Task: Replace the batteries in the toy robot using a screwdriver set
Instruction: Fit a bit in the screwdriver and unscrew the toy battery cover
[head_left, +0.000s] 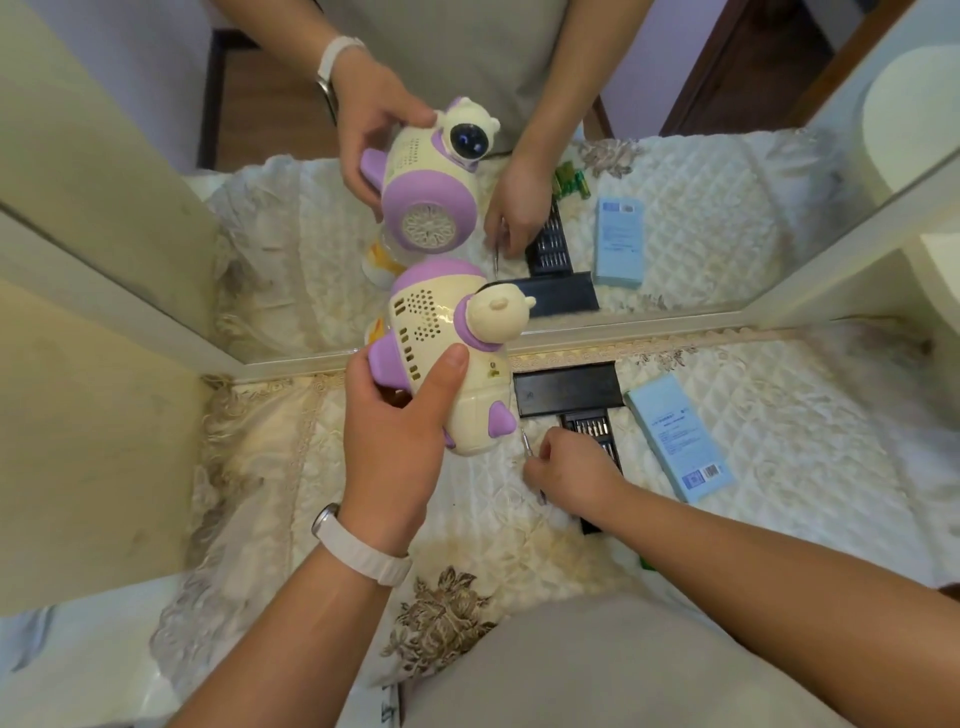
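Above the quilted cloth (779, 415), the left hand (400, 421) grips the toy robot (447, 332); the right hand (576, 473), just beside it, pinches a screwdriver (525, 444), tip toward the toy.

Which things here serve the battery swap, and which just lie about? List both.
Job: toy robot, screwdriver, bit tray, black lid, batteries (seen mirrored).
Lying about: blue box, mirror, watch.
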